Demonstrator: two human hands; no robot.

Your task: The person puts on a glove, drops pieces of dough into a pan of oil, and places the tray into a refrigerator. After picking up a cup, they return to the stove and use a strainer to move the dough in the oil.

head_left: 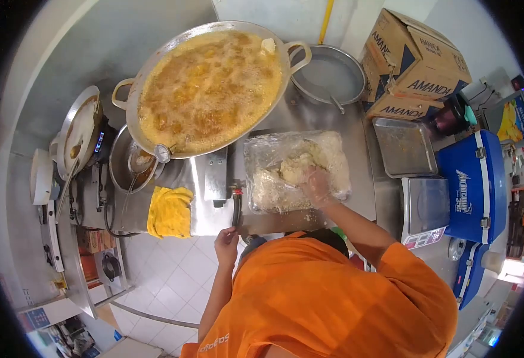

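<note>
Orange cloth of the person's shirt (327,298) fills the bottom of the view, nearest the camera. From it the right hand (317,186) reaches forward into a clear plastic bag (333,156) lying on the steel counter (360,179). Its fingers curl down into the pale, floury mix (294,167) inside the bag, closed around a clump of it. The left hand (226,243) hangs below the counter's front edge, fingers loosely bent just under a small valve (236,192) with a red handle and its black hose; whether it grips anything I cannot tell. Left of the bag, a yellow cloth (170,212) drapes over the counter edge. Behind it a big two-handled pan (208,86) holds bubbling oil full of golden pieces. To the right sit an empty steel tray (404,148), a scale (427,206), a blue cooler (473,185) and cardboard boxes (414,65).
</note>
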